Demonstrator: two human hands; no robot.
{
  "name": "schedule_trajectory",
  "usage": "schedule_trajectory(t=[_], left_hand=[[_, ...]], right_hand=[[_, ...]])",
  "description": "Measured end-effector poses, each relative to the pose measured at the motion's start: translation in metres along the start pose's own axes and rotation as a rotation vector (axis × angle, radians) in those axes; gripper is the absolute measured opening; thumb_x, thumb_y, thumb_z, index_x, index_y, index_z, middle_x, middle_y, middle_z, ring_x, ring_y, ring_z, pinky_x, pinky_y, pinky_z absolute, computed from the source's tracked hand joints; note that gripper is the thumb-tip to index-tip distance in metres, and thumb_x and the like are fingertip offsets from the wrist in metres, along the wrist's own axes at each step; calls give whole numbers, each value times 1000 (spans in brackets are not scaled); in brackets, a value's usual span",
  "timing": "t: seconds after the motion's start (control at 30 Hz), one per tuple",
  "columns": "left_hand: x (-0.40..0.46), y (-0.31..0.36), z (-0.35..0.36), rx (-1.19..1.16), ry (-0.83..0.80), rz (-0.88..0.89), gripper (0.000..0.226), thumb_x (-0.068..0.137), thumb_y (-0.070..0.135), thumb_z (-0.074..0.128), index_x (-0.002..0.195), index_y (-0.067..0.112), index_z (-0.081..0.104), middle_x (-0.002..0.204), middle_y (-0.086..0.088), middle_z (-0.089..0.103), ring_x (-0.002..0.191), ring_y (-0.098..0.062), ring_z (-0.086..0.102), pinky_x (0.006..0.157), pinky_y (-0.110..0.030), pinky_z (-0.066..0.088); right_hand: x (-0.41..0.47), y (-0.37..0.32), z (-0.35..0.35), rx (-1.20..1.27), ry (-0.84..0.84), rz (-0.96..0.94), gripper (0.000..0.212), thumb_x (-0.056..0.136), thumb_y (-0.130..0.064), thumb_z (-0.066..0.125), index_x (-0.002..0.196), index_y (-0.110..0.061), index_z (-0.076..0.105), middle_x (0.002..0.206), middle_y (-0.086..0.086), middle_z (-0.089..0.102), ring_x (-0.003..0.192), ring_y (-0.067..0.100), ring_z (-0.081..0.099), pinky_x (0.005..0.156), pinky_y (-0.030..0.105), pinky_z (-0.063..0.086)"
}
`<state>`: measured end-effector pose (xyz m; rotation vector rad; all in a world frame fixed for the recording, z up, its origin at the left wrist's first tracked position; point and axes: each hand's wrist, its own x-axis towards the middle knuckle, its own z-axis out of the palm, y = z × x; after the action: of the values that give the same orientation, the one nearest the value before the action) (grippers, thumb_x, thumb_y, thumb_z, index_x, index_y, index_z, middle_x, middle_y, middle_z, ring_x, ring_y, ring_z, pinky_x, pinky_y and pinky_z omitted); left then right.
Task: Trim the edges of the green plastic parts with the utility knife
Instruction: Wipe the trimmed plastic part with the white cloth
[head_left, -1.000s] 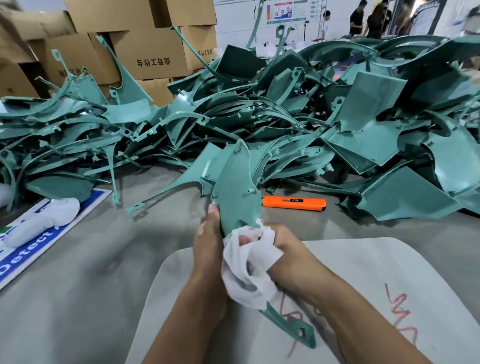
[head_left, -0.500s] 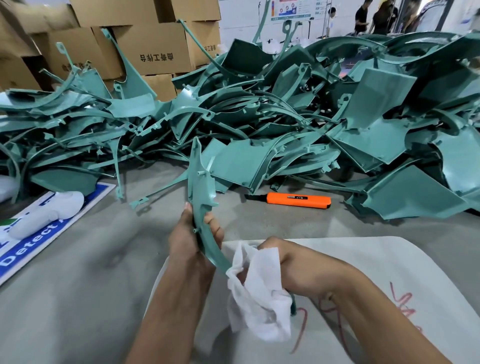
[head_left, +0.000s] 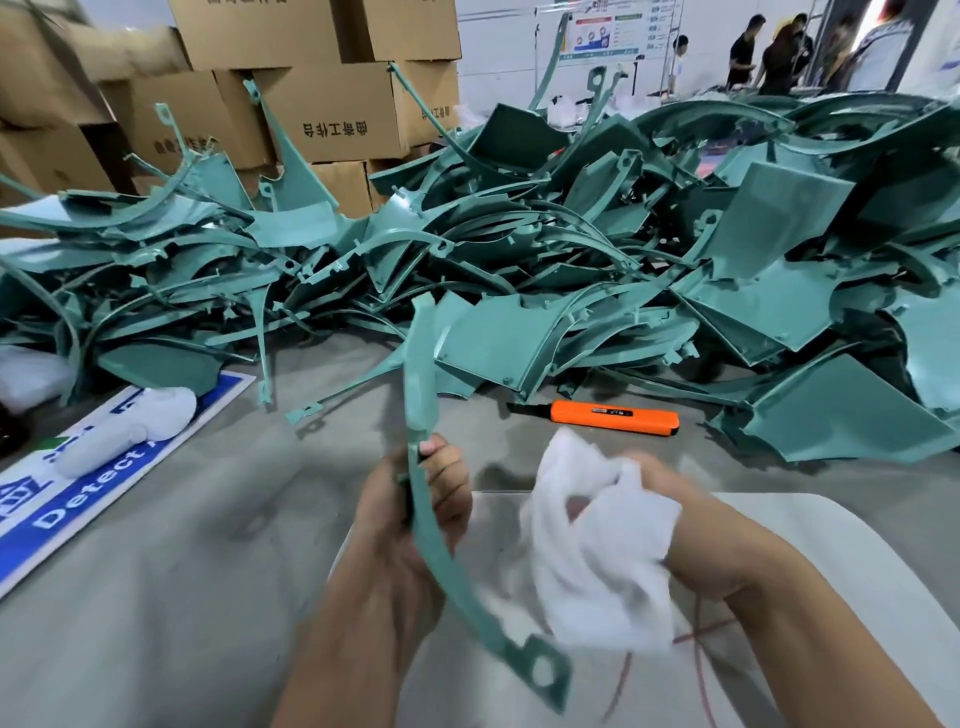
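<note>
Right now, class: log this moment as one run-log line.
left hand: grips green part | right hand: holds white cloth | utility knife: on table, untouched

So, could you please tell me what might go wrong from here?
The knife lies on the table with what looks like its dark tip out; the right hand, full of cloth, might catch it when reaching. The left hand alone grips the long curved part, which could twist or slip.

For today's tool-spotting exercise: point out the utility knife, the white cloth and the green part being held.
utility knife (head_left: 613, 414), head view, orange handle.
white cloth (head_left: 597, 566), head view, bunched middle.
green part (head_left: 422, 364), head view, upper strip.
</note>
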<state>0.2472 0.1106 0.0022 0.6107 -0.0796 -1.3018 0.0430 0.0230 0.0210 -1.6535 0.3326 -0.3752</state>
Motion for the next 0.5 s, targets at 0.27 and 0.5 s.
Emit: schedule_trajectory(t=[0.27, 0.5], left_hand=[[11, -31, 10, 696, 348, 254, 36, 106, 29, 52, 85, 6, 69, 65, -12, 70, 49, -19, 64, 49, -25, 52], [0, -39, 15, 696, 123, 161, 27, 101, 27, 59, 103, 5, 74, 84, -14, 74, 63, -24, 68, 55, -29, 55]], right_hand=[[30, 8, 19, 521, 498, 100, 6, 73, -4, 60, 72, -3, 54, 74, 14, 44, 61, 21, 47, 60, 30, 46], [24, 18, 13, 183, 800, -88, 28, 81, -16, 74, 58, -19, 59, 55, -7, 57, 47, 9, 49, 48, 20, 40]])
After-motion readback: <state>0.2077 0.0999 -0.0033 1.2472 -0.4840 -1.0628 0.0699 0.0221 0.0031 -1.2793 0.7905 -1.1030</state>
